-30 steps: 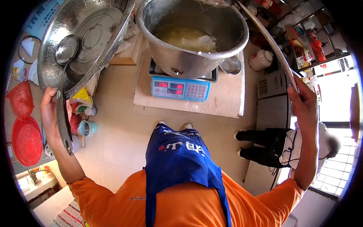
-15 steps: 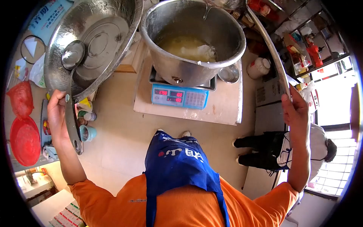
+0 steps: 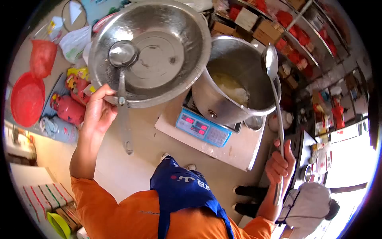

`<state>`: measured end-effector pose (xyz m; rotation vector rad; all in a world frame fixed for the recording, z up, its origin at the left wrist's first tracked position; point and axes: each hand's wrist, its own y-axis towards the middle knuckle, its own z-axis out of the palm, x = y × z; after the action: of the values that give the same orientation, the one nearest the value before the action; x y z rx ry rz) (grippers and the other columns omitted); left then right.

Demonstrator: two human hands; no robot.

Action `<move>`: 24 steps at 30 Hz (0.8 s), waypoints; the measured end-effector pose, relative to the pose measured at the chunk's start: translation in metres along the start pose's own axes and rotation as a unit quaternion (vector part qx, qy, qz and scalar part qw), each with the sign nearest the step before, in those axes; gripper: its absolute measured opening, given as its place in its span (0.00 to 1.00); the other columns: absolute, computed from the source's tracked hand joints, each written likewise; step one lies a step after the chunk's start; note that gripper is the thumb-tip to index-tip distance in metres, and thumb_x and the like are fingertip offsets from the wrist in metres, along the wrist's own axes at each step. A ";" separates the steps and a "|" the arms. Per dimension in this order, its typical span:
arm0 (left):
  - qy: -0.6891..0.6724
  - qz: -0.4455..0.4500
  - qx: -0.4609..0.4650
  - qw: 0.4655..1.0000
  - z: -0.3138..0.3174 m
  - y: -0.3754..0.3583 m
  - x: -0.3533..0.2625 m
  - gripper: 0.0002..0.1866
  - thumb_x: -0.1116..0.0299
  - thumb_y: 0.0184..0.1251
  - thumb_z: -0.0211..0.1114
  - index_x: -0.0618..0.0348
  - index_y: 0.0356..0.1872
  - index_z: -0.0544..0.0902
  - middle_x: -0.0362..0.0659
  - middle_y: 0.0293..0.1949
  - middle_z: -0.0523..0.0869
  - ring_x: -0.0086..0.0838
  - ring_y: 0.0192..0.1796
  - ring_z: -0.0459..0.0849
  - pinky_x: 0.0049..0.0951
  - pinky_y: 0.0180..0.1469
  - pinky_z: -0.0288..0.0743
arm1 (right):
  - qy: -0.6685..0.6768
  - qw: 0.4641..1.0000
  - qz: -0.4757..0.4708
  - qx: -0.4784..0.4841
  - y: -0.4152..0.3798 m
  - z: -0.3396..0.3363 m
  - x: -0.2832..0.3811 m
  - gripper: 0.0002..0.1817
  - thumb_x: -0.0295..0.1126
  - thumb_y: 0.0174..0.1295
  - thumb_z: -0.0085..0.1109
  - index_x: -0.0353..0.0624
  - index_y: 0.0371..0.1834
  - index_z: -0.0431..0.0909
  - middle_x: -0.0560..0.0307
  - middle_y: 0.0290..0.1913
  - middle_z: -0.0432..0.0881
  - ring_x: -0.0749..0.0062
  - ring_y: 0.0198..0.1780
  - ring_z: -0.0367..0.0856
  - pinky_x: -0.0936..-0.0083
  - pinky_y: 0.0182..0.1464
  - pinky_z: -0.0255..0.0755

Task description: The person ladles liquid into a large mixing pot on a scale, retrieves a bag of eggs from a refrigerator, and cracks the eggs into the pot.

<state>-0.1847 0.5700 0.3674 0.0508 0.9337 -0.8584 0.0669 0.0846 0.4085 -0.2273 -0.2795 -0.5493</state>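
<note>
- Steel basin (image 3: 181, 81) at 11 o'clock, tilted: stiff, probably awkwardly wide, slick where shiny.
- Left hand (image 3: 99, 111), half-curled, pinches its rim at 7 o'clock, beside the handle of the resting ladle (image 3: 122, 81); opposite rims would offer steadier holds.
- Right hand (image 3: 280, 164), closed around the lower handle of the long spoon (image 3: 277, 103), bowl up at 1 o'clock: rigid, likely top-heavy.
- Deep pot (image 3: 217, 101) at 1 o'clock, on a blue scale (image 3: 203, 129): looks heavy.
</note>
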 end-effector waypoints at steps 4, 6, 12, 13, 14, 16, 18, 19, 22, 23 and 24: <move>0.074 -0.012 -0.057 0.996 0.036 -0.029 -0.003 0.08 0.71 0.70 0.61 0.48 0.28 0.77 0.34 0.28 0.83 0.24 0.27 0.86 0.27 0.29 0.84 | 0.122 0.989 -0.004 0.078 0.012 -0.019 -0.026 0.32 0.53 0.85 0.27 0.29 0.63 0.63 0.61 0.18 0.67 0.79 0.10 0.68 0.78 0.08 0.68; 0.084 -0.022 -0.071 0.994 0.034 -0.034 -0.003 0.08 0.70 0.69 0.62 0.48 0.28 0.77 0.33 0.26 0.83 0.24 0.25 0.86 0.25 0.26 0.82 | 0.130 0.986 0.004 0.104 0.018 -0.020 -0.026 0.32 0.53 0.85 0.27 0.29 0.63 0.63 0.60 0.18 0.67 0.79 0.10 0.69 0.79 0.08 0.68; 0.094 -0.036 -0.022 0.995 0.002 -0.031 0.000 0.06 0.70 0.69 0.62 0.49 0.30 0.77 0.34 0.30 0.84 0.22 0.34 0.88 0.29 0.34 0.86 | 0.102 0.988 0.008 0.118 0.031 -0.014 -0.013 0.28 0.56 0.84 0.29 0.38 0.48 0.63 0.60 0.16 0.68 0.79 0.08 0.69 0.78 0.09 0.71; 0.087 -0.029 -0.033 0.995 -0.003 -0.030 0.001 0.06 0.70 0.69 0.62 0.49 0.31 0.77 0.34 0.30 0.84 0.23 0.34 0.88 0.29 0.36 0.86 | 0.100 0.986 0.015 0.134 0.033 -0.016 -0.011 0.28 0.56 0.84 0.30 0.38 0.48 0.63 0.60 0.16 0.68 0.79 0.08 0.69 0.78 0.09 0.72; 0.080 -0.027 -0.039 0.996 -0.008 -0.027 0.004 0.05 0.71 0.69 0.62 0.50 0.31 0.77 0.34 0.31 0.84 0.23 0.35 0.87 0.30 0.38 0.86 | 0.097 0.985 0.016 0.145 0.038 -0.021 -0.008 0.28 0.56 0.84 0.31 0.39 0.47 0.63 0.60 0.16 0.68 0.79 0.09 0.70 0.78 0.09 0.72; 0.068 -0.034 -0.042 0.996 -0.010 -0.026 0.012 0.03 0.71 0.68 0.61 0.50 0.34 0.77 0.35 0.33 0.84 0.25 0.35 0.87 0.32 0.40 0.87 | 0.102 0.985 0.010 0.135 0.036 -0.025 -0.008 0.27 0.57 0.83 0.33 0.40 0.45 0.63 0.63 0.15 0.68 0.79 0.09 0.72 0.77 0.10 0.73; 0.067 -0.047 -0.005 0.997 -0.037 -0.018 0.009 0.03 0.71 0.68 0.61 0.51 0.34 0.77 0.36 0.34 0.85 0.24 0.35 0.87 0.31 0.41 0.87 | 0.108 0.987 0.019 0.120 0.036 -0.023 -0.010 0.27 0.57 0.83 0.32 0.40 0.46 0.63 0.65 0.14 0.66 0.80 0.09 0.71 0.77 0.09 0.72; 0.064 -0.049 0.000 0.997 -0.037 -0.019 0.009 0.03 0.71 0.68 0.61 0.51 0.34 0.78 0.36 0.34 0.86 0.24 0.35 0.87 0.31 0.41 0.87 | 0.114 0.987 0.028 0.112 0.035 -0.021 -0.011 0.28 0.57 0.83 0.32 0.38 0.48 0.64 0.66 0.14 0.65 0.81 0.09 0.70 0.77 0.09 0.71; 0.063 -0.049 -0.026 0.996 -0.031 -0.024 0.012 0.04 0.71 0.69 0.62 0.50 0.33 0.78 0.36 0.33 0.85 0.23 0.34 0.87 0.30 0.40 0.87 | -0.038 0.999 -0.001 0.021 0.032 -0.012 -0.008 0.30 0.56 0.84 0.31 0.35 0.53 0.67 0.67 0.14 0.64 0.81 0.07 0.66 0.78 0.07 0.66; 0.075 -0.046 -0.060 0.994 -0.018 -0.027 0.014 0.04 0.71 0.69 0.62 0.50 0.32 0.78 0.36 0.32 0.85 0.23 0.34 0.86 0.29 0.39 0.86 | -0.126 0.992 -0.015 -0.022 0.030 -0.014 -0.002 0.31 0.56 0.84 0.32 0.33 0.57 0.69 0.67 0.13 0.60 0.82 0.05 0.59 0.78 0.05 0.58; 0.088 -0.043 -0.100 0.990 -0.011 -0.030 0.013 0.05 0.71 0.69 0.62 0.50 0.32 0.78 0.35 0.31 0.84 0.22 0.33 0.86 0.29 0.38 0.86 | -0.279 0.955 -0.046 -0.088 0.028 -0.007 0.000 0.31 0.54 0.84 0.32 0.33 0.58 0.70 0.67 0.12 0.59 0.82 0.05 0.56 0.78 0.05 0.56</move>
<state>-0.2087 0.5463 0.3605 -0.0893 1.1909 -0.8455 0.0828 0.1058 0.3983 -0.5472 -0.7956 -0.5956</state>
